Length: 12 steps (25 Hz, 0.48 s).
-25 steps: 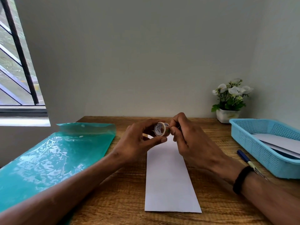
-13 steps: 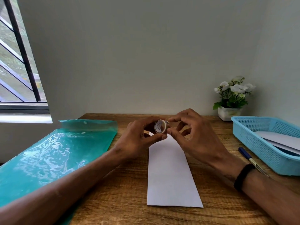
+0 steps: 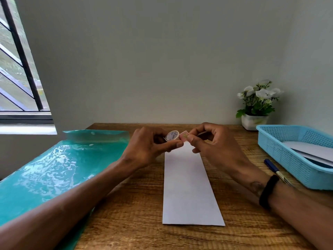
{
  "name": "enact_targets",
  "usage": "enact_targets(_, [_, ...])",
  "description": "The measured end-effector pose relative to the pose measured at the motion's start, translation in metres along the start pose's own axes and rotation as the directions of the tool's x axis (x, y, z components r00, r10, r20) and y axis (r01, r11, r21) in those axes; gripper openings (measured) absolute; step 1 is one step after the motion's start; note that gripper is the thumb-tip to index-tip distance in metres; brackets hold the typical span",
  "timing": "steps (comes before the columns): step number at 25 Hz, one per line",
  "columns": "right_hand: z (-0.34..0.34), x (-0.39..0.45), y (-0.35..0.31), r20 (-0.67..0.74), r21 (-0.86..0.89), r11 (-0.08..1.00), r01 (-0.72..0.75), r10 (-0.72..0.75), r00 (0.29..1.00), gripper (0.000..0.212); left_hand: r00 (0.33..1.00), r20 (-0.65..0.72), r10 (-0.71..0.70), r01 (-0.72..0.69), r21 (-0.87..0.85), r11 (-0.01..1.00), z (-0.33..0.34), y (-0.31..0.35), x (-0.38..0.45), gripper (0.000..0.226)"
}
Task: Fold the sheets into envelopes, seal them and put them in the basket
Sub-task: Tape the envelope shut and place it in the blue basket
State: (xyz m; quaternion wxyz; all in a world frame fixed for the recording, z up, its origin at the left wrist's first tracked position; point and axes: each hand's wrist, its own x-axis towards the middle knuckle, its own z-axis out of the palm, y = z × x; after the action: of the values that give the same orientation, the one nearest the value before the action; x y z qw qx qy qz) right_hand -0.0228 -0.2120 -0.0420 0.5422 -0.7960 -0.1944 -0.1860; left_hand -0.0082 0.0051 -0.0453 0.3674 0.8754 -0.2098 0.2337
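Glossy round tape roll (image 3: 172, 135), flat folded sheet (image 3: 189, 186)

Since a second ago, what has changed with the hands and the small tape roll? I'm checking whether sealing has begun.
The right hand has pinched the pink free end of tape and drawn it a short way rightward off the small round tape roll, which the left hand still grips. Before, both hands were bunched on the roll. The folded white paper sheet, blue plastic basket and teal plastic folder stayed put.
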Motion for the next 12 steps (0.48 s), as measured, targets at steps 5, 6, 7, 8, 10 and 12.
enact_targets(5, [-0.005,0.004,0.002,-0.012,0.348,0.903,-0.253,0.274,0.962,0.009,0.997,-0.065,-0.032,0.043,0.178,0.983,-0.017,-0.014,0.004,0.052])
enact_targets(6, [-0.007,0.006,0.002,-0.01,0.4,0.866,-0.3,0.331,0.943,0.009,0.997,-0.057,-0.048,0.06,0.223,0.973,-0.023,-0.019,0.004,0.054])
enact_targets(7, [-0.01,0.008,0.004,0.003,0.443,0.829,-0.342,0.38,0.925,0.012,0.997,-0.036,-0.071,0.079,0.268,0.96,-0.028,-0.023,0.006,0.055])
enact_targets(8, [-0.011,0.009,0.004,0.031,0.479,0.793,-0.378,0.415,0.909,0.016,0.995,-0.014,-0.095,0.095,0.309,0.946,-0.032,-0.029,0.007,0.057])
enact_targets(10, [-0.012,0.01,0.007,0.09,0.496,0.755,-0.429,0.446,0.89,0.027,0.982,0.046,-0.182,0.154,0.355,0.922,-0.036,-0.037,0.008,0.06])
enact_targets(12, [-0.012,0.01,0.01,0.133,0.454,0.76,-0.465,0.458,0.879,0.047,0.959,0.084,-0.272,0.223,0.371,0.901,-0.035,-0.035,0.007,0.062])
